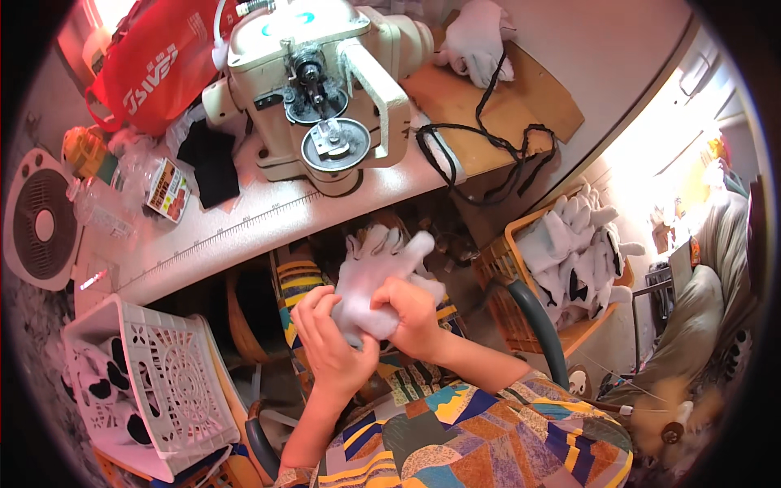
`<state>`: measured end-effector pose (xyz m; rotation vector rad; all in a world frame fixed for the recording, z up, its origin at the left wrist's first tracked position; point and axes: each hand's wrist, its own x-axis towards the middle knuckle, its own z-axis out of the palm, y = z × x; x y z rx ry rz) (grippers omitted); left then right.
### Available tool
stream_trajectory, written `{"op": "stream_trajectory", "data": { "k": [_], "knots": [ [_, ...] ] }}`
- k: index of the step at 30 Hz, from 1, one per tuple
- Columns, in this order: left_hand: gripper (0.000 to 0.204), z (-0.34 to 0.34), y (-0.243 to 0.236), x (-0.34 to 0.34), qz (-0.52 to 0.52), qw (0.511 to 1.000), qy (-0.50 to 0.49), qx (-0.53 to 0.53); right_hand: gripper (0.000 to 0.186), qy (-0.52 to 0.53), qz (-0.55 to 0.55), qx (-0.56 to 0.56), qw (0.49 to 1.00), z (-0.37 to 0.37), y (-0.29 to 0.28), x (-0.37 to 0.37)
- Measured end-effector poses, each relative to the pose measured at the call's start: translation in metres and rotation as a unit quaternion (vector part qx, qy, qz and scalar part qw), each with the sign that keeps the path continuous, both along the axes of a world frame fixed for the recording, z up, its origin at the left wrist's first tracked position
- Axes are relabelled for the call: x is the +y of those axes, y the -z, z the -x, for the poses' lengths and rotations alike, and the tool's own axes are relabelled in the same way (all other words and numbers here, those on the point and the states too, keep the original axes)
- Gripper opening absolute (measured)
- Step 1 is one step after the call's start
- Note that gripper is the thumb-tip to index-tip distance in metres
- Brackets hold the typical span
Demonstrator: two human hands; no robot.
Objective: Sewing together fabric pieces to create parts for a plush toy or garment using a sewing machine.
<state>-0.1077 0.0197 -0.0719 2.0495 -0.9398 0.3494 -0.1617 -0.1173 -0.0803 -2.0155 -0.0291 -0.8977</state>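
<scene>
A white, fuzzy glove (pixel 370 272) is held over my lap, its fingers pointing up and right. My right hand (pixel 408 321) pinches its lower part with thumb and curled fingers. My left hand (pixel 329 342) grips the left side, thumb at the bottom edge and fingers bent upward. More pale glove pieces with dark edges (pixel 374 240) show just beyond, under the table edge. Above them stands a cream industrial sewing machine (pixel 377 114) with two metal discs.
The white table (pixel 130 272) holds a fan (pixel 41 220), red bag (pixel 154 57), plastic bags, black cloth, cardboard (pixel 561 106) and cord. A white crate (pixel 187 382) at left and an orange crate (pixel 504 276) at right hold glove pieces. Someone's trousered legs (pixel 691 317) appear at right.
</scene>
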Motion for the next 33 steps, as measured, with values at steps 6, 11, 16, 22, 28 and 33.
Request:
{"op": "stream_trajectory", "data": {
  "k": [6,11,16,22,28,33],
  "knots": [
    [0.067,0.007,-0.004,-0.002,0.000,0.998,0.021,0.062,0.035,0.010,0.024,-0.024,0.999,-0.001,0.003,0.000],
    [0.029,-0.008,0.012,-0.006,0.130,0.978,-0.026,0.163,0.050,0.036,0.089,0.021,0.995,-0.001,0.007,0.002],
    [0.017,0.022,0.012,-0.013,0.183,0.943,0.047,0.275,0.018,0.146,0.118,0.077,0.979,-0.024,0.010,-0.010],
    [0.010,0.020,-0.001,-0.017,0.122,0.962,0.180,0.168,0.013,0.195,0.069,-0.057,0.977,-0.029,-0.008,-0.028],
    [0.032,-0.016,0.002,-0.016,0.223,0.973,0.001,-0.066,0.025,0.174,0.114,-0.191,0.959,-0.016,-0.027,-0.016],
    [0.033,-0.019,-0.025,-0.026,0.226,0.964,-0.035,-0.139,0.036,0.169,0.138,-0.164,0.962,-0.017,-0.031,-0.018]
  ]
}}
